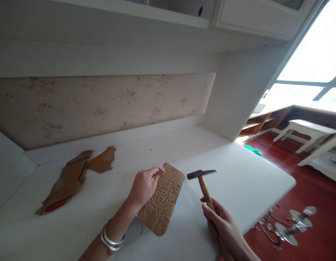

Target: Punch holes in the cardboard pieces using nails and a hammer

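I noted the right hand [223,222] gripping the hammer [205,188] along its handle, presumably for control, beside the holed card [166,199] on the bench [255,181]; the left hand's [144,186] grip pinched narrow above it, contents unclear.

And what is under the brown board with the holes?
The white desktop shows around the brown board, with dark smudges near the board's lower left edge. Whatever lies directly beneath is covered.

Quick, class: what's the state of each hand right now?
Left hand: closed, at the perforated brown board; whether it pinches anything can't be told.
Right hand: closed, holding the hammer.
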Action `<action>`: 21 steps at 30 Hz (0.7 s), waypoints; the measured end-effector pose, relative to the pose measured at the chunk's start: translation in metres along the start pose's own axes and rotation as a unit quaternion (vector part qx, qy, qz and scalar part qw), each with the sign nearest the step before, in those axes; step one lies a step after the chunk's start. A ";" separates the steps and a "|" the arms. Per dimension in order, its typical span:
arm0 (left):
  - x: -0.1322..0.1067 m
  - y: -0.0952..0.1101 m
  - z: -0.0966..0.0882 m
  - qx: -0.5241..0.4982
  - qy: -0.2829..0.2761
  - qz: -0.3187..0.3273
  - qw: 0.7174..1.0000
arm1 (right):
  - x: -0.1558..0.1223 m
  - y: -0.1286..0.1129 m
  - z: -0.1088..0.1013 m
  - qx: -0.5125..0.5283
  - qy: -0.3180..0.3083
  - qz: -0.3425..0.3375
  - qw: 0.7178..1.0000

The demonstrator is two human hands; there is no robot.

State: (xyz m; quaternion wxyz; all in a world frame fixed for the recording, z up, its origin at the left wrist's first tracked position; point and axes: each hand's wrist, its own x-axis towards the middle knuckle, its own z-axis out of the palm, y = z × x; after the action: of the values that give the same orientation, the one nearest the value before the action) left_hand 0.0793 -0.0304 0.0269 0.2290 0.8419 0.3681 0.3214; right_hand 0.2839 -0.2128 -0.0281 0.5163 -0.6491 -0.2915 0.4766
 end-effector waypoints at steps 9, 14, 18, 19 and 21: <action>-0.002 -0.001 0.000 -0.013 0.023 0.016 1.000 | 0.000 0.003 0.006 0.025 0.048 -0.009 0.999; -0.002 0.000 0.000 -0.021 -0.013 0.024 0.999 | -0.004 -0.005 0.007 0.060 0.051 -0.016 0.997; -0.002 0.002 0.002 -0.012 0.004 0.032 0.999 | -0.014 -0.033 0.018 0.112 0.031 -0.038 0.992; -0.002 0.002 0.003 -0.001 0.012 0.028 1.000 | -0.017 -0.042 0.022 0.109 0.022 -0.041 0.993; -0.003 0.003 0.003 0.014 0.014 0.032 0.999 | -0.022 -0.059 0.031 0.070 0.009 -0.044 0.997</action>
State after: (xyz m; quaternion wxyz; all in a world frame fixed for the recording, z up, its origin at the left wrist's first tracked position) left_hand 0.0812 -0.0343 0.0254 0.2017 0.8517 0.3489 0.3350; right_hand 0.2542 -0.2019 0.0346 0.5835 -0.6023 -0.2806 0.4669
